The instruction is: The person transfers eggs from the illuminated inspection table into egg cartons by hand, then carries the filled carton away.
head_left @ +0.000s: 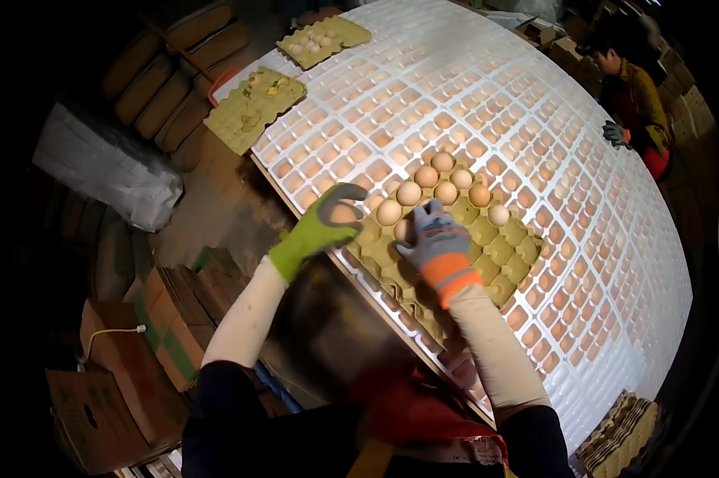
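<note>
**Two Gloved Hands Work Over a Pulp Tray**

The left hand [320, 229] curves half-open around an egg [343, 213]; its grip is unclear. The right hand [441, 243], fingers bent, partly hides another egg [405, 231] in the pulp tray [499, 259], grip also unclear. White trays [614, 362] of eggs lie beneath; a co-worker [642, 103] is across.

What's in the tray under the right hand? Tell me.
The tray holds eggs toward its far side; several cups right of the hand are empty. The right hand covers other cups, hiding their contents.
</note>
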Demonstrator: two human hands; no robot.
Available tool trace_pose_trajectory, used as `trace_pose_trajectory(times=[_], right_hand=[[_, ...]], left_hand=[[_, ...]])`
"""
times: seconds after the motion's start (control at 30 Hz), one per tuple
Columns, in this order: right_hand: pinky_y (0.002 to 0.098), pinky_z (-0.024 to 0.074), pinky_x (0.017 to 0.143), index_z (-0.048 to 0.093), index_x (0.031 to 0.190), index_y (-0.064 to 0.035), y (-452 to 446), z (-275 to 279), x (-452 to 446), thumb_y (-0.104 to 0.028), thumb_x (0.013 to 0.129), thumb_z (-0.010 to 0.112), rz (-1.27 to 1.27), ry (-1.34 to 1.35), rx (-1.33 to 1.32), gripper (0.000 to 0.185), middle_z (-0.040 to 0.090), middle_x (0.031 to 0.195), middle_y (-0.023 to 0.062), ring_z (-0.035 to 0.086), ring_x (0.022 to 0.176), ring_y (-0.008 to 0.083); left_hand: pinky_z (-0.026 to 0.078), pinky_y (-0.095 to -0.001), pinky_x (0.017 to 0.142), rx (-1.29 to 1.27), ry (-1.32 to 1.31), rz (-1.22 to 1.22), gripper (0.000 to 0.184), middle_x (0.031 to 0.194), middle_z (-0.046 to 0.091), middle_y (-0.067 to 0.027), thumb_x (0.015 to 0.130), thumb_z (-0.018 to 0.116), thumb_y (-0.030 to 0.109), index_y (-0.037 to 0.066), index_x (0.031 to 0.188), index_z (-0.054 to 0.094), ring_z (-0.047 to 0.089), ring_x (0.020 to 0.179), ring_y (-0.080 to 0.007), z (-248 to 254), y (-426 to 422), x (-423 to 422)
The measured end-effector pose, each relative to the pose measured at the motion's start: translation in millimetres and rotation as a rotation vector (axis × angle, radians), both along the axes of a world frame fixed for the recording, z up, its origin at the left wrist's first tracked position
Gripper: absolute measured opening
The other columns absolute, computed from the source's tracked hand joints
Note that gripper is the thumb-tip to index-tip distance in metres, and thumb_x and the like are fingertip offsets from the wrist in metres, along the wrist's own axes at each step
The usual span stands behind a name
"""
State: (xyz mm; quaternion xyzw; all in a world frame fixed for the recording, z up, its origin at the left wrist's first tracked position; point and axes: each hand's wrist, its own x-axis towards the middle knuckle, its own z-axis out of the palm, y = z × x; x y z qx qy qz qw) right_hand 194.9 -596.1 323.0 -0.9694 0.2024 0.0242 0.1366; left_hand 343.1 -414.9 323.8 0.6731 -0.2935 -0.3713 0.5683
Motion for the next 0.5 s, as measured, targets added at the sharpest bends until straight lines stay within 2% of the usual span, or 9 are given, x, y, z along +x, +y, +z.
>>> trace_pose_trajectory(times=[0.07, 0.1, 0.13, 0.17, 0.27, 0.33, 0.4, 0.47, 0.5], right_hand=[[0.0469, 0.0550, 0.088, 0.062, 0.116, -0.0088, -1, -8, 2, -0.046, 0.079, 0.078, 0.021, -0.025, -0.041, 0.054, 0.063, 0.121, 0.0134, 0.065, 0.109, 0.0335], [0.0456, 0.0557, 0.087, 0.063, 0.116, -0.0080, -8, -19, -10, -0.042, 0.081, 0.076, 0.011, -0.274, 0.058, 0.050, 0.065, 0.118, 0.0132, 0.066, 0.106, 0.0323], [0.0443, 0.0563, 0.086, 0.064, 0.115, -0.0072, -18, -28, -21, -0.039, 0.083, 0.075, 0.007, -0.515, 0.157, 0.046, 0.067, 0.114, 0.0130, 0.067, 0.102, 0.0311], [0.0381, 0.0574, 0.082, 0.065, 0.115, -0.0068, -28, 0, -34, -0.027, 0.086, 0.070, -0.062, -0.472, 0.642, 0.036, 0.068, 0.108, 0.0141, 0.068, 0.091, 0.0281], [0.0284, 0.0520, 0.060, 0.060, 0.127, -0.0099, -57, 17, -61, -0.014, 0.091, 0.066, -0.370, -0.567, 1.524, 0.037, 0.067, 0.105, 0.0098, 0.066, 0.082, 0.0175], [0.0344, 0.0536, 0.063, 0.060, 0.129, -0.0156, -59, 16, -48, -0.021, 0.093, 0.063, -0.325, -0.623, 1.242, 0.037, 0.065, 0.110, 0.0104, 0.067, 0.085, 0.0204], [0.0437, 0.0548, 0.072, 0.064, 0.123, -0.0146, -59, 1, -30, -0.025, 0.088, 0.067, -0.042, -0.661, 0.109, 0.036, 0.061, 0.117, 0.0158, 0.068, 0.092, 0.0293], [0.0458, 0.0559, 0.076, 0.068, 0.113, -0.0193, -43, 10, -4, -0.035, 0.083, 0.076, -0.097, -0.093, -0.109, 0.035, 0.059, 0.121, 0.0148, 0.067, 0.096, 0.0327], [0.0451, 0.0559, 0.074, 0.069, 0.111, -0.0187, -31, 16, 8, -0.038, 0.082, 0.078, -0.106, 0.081, -0.196, 0.037, 0.058, 0.121, 0.0126, 0.066, 0.096, 0.0328]], left_hand=[[0.054, -0.0366, 0.091, 0.191, -0.645, -0.209, 0.050, 0.127, 0.059, -0.0114, 0.081, 0.071, 0.010, 0.012, 0.131, 0.062, 0.063, 0.113, -0.0274, 33, -30, -12], [0.055, -0.0350, 0.082, -0.001, -1.244, -0.265, 0.044, 0.115, 0.064, -0.0088, 0.081, 0.075, 0.013, 0.012, 0.124, 0.066, 0.067, 0.096, -0.0239, 17, -39, 6], [0.055, -0.0350, 0.082, -0.010, -1.235, -0.262, 0.044, 0.115, 0.064, -0.0088, 0.081, 0.075, 0.013, 0.012, 0.124, 0.066, 0.067, 0.096, -0.0239, 0, -40, 19], [0.054, -0.0380, 0.087, 0.089, -0.917, -0.322, 0.052, 0.120, 0.063, -0.0116, 0.075, 0.077, 0.013, 0.013, 0.126, 0.065, 0.065, 0.104, -0.0301, 2, -44, 22], [0.053, -0.0391, 0.090, 0.155, -0.983, -0.417, 0.056, 0.120, 0.064, -0.0125, 0.071, 0.079, 0.010, 0.012, 0.126, 0.064, 0.065, 0.107, -0.0308, 16, -44, 15], [0.054, -0.0376, 0.087, 0.079, -0.412, -0.077, 0.050, 0.117, 0.066, -0.0098, 0.077, 0.078, 0.009, 0.010, 0.125, 0.063, 0.066, 0.099, -0.0246, 4, -32, 11], [0.054, -0.0286, 0.077, -0.021, 0.178, 0.027, 0.056, 0.122, 0.065, -0.0105, 0.089, 0.069, 0.009, 0.009, 0.141, 0.050, 0.066, 0.098, -0.0158, -19, -26, 27], [0.053, -0.0243, 0.073, -0.300, 0.560, 0.013, 0.067, 0.124, 0.064, -0.0119, 0.090, 0.066, 0.007, 0.009, 0.151, 0.040, 0.065, 0.102, -0.0127, -8, -32, 23], [0.055, -0.0287, 0.078, -0.274, 0.427, 0.033, 0.065, 0.131, 0.061, -0.0104, 0.088, 0.069, 0.008, 0.009, 0.149, 0.046, 0.065, 0.104, -0.0159, -8, -43, 21]])
